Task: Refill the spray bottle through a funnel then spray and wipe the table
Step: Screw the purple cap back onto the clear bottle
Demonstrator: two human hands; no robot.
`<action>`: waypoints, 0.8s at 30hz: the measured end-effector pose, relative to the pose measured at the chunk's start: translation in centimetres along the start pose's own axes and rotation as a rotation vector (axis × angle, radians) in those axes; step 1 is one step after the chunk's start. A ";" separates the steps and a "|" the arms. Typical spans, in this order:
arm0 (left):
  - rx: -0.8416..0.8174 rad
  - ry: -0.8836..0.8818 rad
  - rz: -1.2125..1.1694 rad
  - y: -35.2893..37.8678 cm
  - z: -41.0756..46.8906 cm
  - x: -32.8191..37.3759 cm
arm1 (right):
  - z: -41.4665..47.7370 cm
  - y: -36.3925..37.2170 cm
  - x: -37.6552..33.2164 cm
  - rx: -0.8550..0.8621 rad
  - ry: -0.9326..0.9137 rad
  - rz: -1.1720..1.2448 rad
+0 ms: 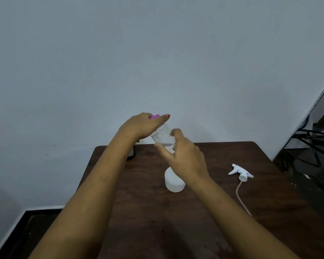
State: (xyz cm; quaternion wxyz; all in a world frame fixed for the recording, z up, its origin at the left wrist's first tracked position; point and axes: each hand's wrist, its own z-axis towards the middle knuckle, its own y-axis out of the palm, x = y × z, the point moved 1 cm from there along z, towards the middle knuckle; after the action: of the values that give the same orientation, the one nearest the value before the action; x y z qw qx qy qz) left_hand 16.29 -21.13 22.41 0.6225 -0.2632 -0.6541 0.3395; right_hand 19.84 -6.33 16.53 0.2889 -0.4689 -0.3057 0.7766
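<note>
Standing on the counter (213, 230) nearest the person, the bottle (173, 181) had its sprayer (240, 171) off, lying well apart to the right. Just above and beyond it, the fingers (176, 134) of the right hand (187, 157) curled round a jar (163, 136), its long axis tilted up-left; farthest, the left hand (140, 126) gripped its cap (155, 116).

Open passage over near table (157, 230); white bottle (173, 183) mid-table, trigger head (240, 171) right, dark object (131, 153), perhaps mesh, far-left corner.
</note>
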 end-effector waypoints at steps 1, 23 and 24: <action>0.034 -0.015 0.009 0.1 0.0 0.1 | 0.2 -0.3 0.0 0.018 -0.026 -0.037; -0.359 0.076 0.031 -3.0 -0.7 2.2 | 1.4 -0.3 1.0 -0.509 0.322 0.986; -0.364 0.071 0.033 -3.3 -0.7 2.1 | 1.5 -0.1 0.7 -0.437 0.280 0.917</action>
State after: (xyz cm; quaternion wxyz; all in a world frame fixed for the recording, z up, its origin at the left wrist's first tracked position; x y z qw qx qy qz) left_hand 17.07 -21.48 26.31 0.5816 -0.3942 -0.6780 0.2162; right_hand 18.20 -6.04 16.81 -0.1473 -0.7031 -0.1824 0.6713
